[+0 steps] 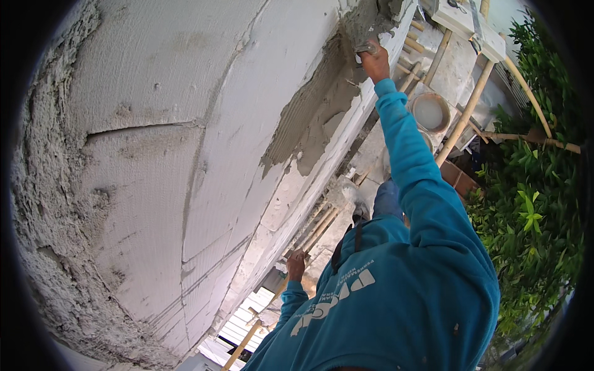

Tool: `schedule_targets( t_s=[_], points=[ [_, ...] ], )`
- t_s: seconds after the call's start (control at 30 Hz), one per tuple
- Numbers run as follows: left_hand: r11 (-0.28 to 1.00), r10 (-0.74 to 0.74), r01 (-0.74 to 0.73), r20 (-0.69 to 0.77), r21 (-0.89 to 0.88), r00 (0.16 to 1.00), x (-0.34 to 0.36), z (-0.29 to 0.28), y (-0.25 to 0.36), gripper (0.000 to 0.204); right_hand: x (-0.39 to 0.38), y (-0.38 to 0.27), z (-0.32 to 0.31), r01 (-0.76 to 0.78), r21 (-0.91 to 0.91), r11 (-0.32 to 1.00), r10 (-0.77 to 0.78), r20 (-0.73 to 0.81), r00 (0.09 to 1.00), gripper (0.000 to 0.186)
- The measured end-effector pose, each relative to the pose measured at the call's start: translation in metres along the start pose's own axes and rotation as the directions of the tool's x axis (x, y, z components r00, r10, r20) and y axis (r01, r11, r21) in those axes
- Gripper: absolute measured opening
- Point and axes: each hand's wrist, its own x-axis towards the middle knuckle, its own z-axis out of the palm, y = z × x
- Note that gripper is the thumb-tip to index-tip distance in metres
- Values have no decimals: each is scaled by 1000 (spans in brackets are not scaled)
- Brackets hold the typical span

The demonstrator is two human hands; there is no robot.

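My right hand, at the end of the outstretched arm, is closed around a trowel smeared with grey mortar. The trowel rests against the upper part of the white block wall. Below it, a patch of wet grey mortar runs down the wall, ridged in places and smoother near the edge. My left hand is low beside the wall's edge, fingers curled. A small dark edge shows at its fingertips, but I cannot make out what the hand holds.
A round bucket with greyish contents stands right of my right arm. Bamboo poles cross there, with a white slab-like object above. Wooden strips lie near my feet. Green foliage fills the right side.
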Motion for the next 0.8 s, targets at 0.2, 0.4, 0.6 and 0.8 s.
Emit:
schedule_targets(
  t_s=[0.2, 0.4, 0.6, 0.8],
  points=[
    [996, -72, 68, 57, 54, 996, 5, -7, 0, 35, -47, -11, 15, 70, -37, 997, -69, 11, 998, 17],
    [996, -83, 81, 36, 39, 996, 8, -14, -25, 32, -94, -22, 31, -18, 56, 998, 18, 11, 1000, 13],
    [996, -89, 90, 26, -19, 996, 3, -18, -36, 38, -151, -25, 55, -49, 49, 998, 47, 34, 998, 20],
    [997, -76, 76, 9, -3, 997, 6, -23, -48, 40, -202, -33, 76, -83, 17, 996, 83, -2, 997, 25]
  ],
)
